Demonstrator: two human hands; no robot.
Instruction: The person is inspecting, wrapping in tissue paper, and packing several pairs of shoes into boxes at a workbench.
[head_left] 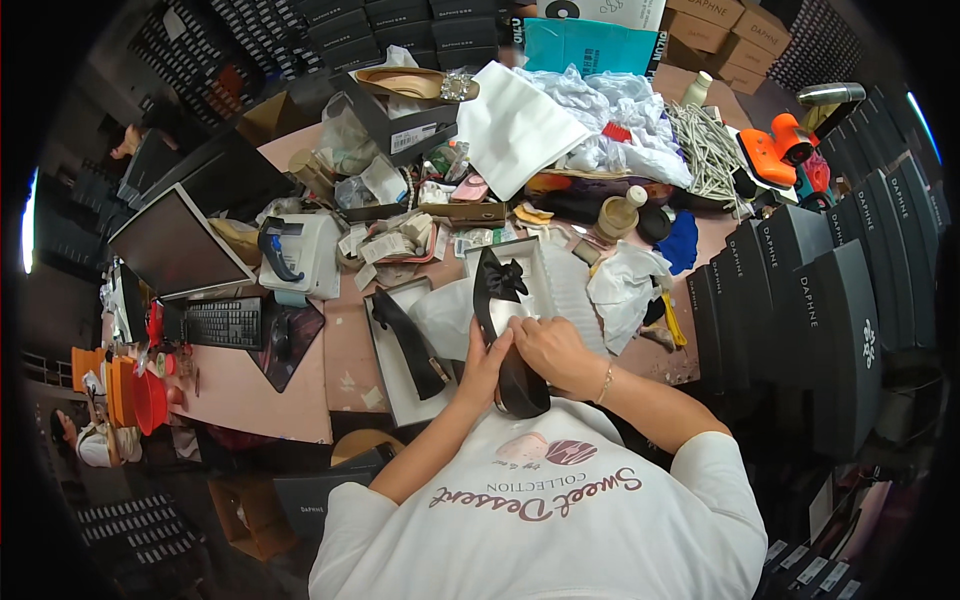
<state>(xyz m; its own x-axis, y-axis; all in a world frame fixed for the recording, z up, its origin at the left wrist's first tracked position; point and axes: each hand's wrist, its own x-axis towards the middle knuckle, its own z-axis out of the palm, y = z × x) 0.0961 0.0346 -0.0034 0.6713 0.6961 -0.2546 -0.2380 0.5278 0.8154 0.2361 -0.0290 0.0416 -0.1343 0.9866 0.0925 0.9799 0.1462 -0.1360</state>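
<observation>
A black shoe with a black bow on its toe is upright in front of my chest, toe pointing away from me. My left hand is closed around its left side. Across the shoe's opening, my right hand has its fingers curled and pressed at the pale inner sole; its fingertips are partly hidden. To the left, a matching black shoe lies in an open white-lined shoebox beside white tissue paper. Behind the held shoe is another white-lined box part.
A monitor, keyboard and mouse stand left. Behind are a tan shoe on a dark box, crumpled tissue and a pump bottle. Dark shoeboxes are stacked right. Another person is far left.
</observation>
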